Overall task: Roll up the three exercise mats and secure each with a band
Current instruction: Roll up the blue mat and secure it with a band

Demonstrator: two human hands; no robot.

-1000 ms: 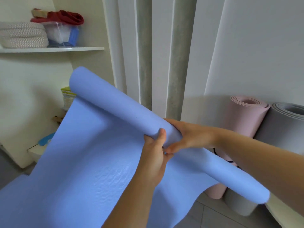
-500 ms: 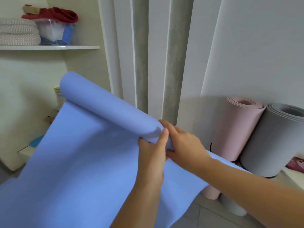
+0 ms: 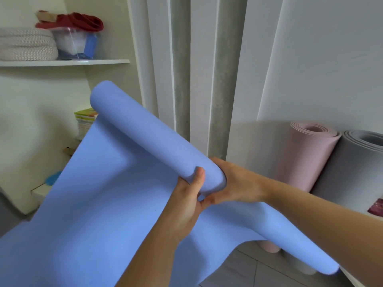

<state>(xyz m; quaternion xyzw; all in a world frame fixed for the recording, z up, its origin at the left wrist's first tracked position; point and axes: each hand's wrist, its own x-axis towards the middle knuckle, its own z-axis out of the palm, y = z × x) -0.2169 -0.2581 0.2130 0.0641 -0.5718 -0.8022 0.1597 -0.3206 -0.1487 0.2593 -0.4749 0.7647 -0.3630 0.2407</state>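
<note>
Turning the right hand (image 3: 236, 183) further round the far side of the roll than half a second ago, wrist now sitting higher. Gripping the rolled part of the blue mat (image 3: 145, 139) with that hand, fingers hidden behind the roll, heel of the hand touching the left hand (image 3: 186, 206). Clasping the same roll from below with the left hand, thumb (image 3: 200, 175) pressing on the near face, other fingers out of sight underneath. Holding the roll slanted, far end up and to the left, near end running down to the right beneath the right forearm. Letting the unrolled sheet hang from the roll, spreading down toward the lower left below both hands.

Noting, well apart to the right, a pink mat (image 3: 300, 160) and a grey mat (image 3: 352, 172), both rolled, standing on end, leaning on the wall and touching each other. Noting at upper left a shelf (image 3: 62, 62) carrying a woven basket (image 3: 24, 46), a clear box (image 3: 74, 45) and a red cloth (image 3: 83, 20) on top of the box. Recording a stack of booklets (image 3: 86, 121) just behind the far end of the roll, print too small to read.
</note>
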